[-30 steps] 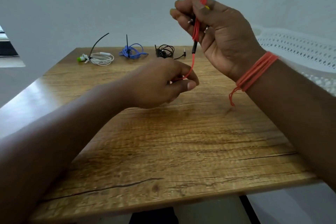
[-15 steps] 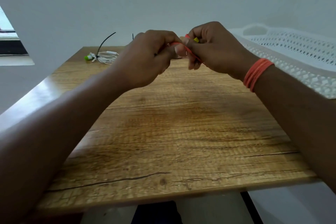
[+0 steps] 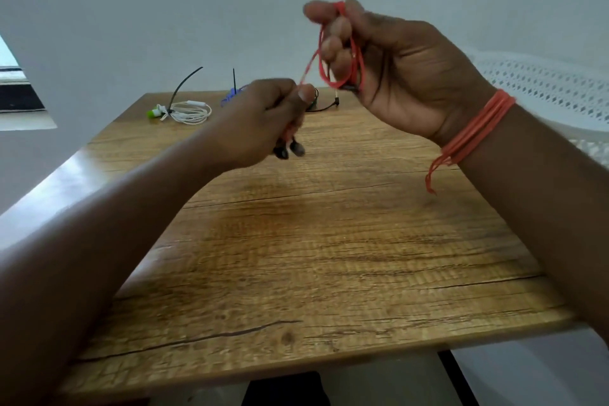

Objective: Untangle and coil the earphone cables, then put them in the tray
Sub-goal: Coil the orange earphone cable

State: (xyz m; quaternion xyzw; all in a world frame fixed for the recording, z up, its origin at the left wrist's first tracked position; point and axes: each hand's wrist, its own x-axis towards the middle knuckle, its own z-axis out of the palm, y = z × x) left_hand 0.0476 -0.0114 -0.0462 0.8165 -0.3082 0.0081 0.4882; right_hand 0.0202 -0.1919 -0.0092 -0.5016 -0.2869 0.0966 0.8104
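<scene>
Right hand (image 3: pixel 395 66): raised above the far part of the bench, fingers curled round several loops of the red earphone cable (image 3: pixel 354 56), thumb on top.
Left hand (image 3: pixel 263 115): lower and to the left, thumb and fingers pinching the same cable's free run; blurred.
Red earphone cable: stretched between both hands; its dark earbuds (image 3: pixel 290 150) hang below the left hand, above the bench.
Bench (image 3: pixel 329 241): wood grain.
White earphones (image 3: pixel 188 110): coiled, far left, bound with a black tie.
Blue earphones (image 3: pixel 232 95): far centre, mostly hidden by the left hand.
Black earphones (image 3: pixel 321 104): far, partly hidden between the hands.
Tray (image 3: pixel 543 89): white, perforated, far right.
Wrist thread (image 3: pixel 471 128): orange, on the right wrist.
</scene>
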